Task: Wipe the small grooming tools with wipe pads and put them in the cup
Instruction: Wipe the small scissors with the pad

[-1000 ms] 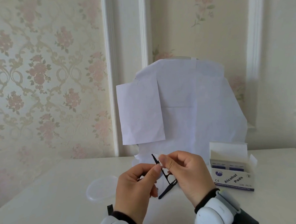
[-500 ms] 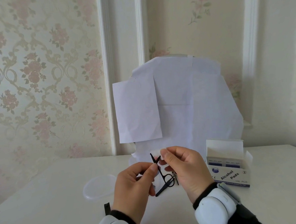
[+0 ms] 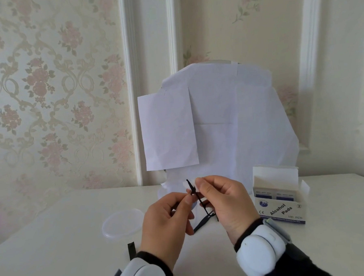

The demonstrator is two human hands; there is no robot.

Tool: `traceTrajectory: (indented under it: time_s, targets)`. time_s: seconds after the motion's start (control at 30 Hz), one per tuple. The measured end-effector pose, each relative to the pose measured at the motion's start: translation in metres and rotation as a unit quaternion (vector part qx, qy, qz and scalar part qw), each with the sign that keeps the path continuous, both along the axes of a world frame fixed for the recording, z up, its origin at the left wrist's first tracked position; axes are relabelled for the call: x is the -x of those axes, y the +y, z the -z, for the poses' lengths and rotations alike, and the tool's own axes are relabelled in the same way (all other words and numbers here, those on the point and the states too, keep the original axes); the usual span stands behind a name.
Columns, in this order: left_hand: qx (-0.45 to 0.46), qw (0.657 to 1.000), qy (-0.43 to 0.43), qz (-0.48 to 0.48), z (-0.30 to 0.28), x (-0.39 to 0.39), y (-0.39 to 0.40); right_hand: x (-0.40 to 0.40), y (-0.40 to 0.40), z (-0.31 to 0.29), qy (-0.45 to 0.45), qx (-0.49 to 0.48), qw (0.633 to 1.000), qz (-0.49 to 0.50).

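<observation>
Wiping small black scissors, both hands raised over the table.

Left hand [image 3: 166, 221] pinches the scissors [image 3: 198, 200] mid-shaft, steadying them tip-up so the blade stands clear above the grip. Right hand [image 3: 226, 201] pinches a white wipe pad [image 3: 191, 183] round the blade just above that grip, probably to draw along it. Handle loops hang below the grip. Box of alcohol pads [image 3: 282, 206] lies right of the grip, within reach; clear lid [image 3: 123, 223] left. Cup not visible.

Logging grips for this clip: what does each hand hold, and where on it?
Left hand pinches the small black scissors near the middle, by the pivot. Right hand pinches a white wipe pad against the blades.
</observation>
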State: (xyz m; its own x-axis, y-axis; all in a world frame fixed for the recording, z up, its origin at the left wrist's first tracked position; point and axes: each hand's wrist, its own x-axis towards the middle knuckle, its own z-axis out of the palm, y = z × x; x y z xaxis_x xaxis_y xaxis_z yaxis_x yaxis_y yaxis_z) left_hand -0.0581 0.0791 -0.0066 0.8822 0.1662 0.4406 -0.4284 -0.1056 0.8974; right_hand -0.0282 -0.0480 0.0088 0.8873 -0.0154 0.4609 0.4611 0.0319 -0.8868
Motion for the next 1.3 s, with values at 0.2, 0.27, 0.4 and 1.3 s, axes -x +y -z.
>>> traceTrajectory:
  time_s: [0.2, 0.27, 0.4, 1.3]
  targets:
    - [0.015, 1.000, -0.007, -0.024, -0.003, 0.000, 0.002, -0.005, -0.005, 0.000, -0.033, 0.057, 0.997, 0.030]
    - [0.019, 1.000, -0.006, -0.024, -0.003, 0.000, 0.002, -0.005, -0.003, 0.004, -0.058, 0.123, 0.990, 0.034]
    - [0.017, 1.000, 0.001, -0.021, -0.002, -0.002, 0.003, -0.005, -0.001, 0.007, -0.073, 0.148, 0.986, 0.009]
    - [0.002, 0.998, -0.012, -0.067, 0.001, -0.004, 0.004, -0.006, -0.001, 0.010, -0.065, 0.187, 0.980, 0.024]
